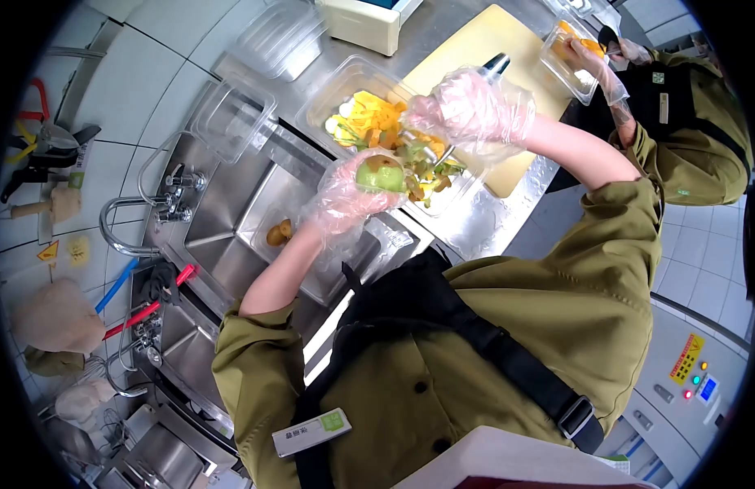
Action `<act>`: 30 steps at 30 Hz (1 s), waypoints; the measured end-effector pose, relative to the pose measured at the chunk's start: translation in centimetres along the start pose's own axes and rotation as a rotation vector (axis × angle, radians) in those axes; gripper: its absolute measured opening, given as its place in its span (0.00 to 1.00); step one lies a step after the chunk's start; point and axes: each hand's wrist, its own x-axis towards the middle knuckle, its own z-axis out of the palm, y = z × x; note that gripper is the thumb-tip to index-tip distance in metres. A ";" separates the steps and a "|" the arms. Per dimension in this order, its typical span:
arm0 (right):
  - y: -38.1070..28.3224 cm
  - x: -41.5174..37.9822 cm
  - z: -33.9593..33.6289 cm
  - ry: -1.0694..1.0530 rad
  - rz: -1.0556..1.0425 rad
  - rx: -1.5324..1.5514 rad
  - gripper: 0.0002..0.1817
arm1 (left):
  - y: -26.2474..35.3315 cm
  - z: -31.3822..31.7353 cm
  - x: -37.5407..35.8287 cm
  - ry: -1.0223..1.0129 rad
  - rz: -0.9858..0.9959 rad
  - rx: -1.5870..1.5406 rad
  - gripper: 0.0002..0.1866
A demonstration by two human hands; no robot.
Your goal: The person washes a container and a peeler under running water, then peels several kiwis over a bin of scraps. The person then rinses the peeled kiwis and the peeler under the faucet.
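Observation:
My left hand, in a clear plastic glove, is closed around a partly peeled kiwi; its green flesh shows with a patch of brown skin. My right hand, gloved too, grips a peeler. The handle end sticks out above the fist and a thin metal part points down beside the kiwi. Beneath both hands stands a clear plastic container with orange-yellow peels and green-brown kiwi peels. Brown unpeeled kiwis lie in a clear tub in the sink.
A yellow cutting board lies on the steel counter. Stacked clear containers and a scale stand at the back. Sink and tap are left. At upper right, a co-worker's gloved hand holds a container of orange pieces.

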 end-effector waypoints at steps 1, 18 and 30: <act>-0.8 0.9 -0.8 0.015 -0.021 0.017 0.11 | -0.3 0.0 0.3 -0.005 -0.016 -0.041 0.30; 1.7 0.4 2.4 -0.181 0.077 0.100 0.11 | -0.1 -1.2 2.3 0.022 0.058 0.610 0.35; -0.8 -2.4 1.7 -0.579 0.966 1.736 0.29 | -0.9 -2.5 2.3 0.055 0.032 0.611 0.33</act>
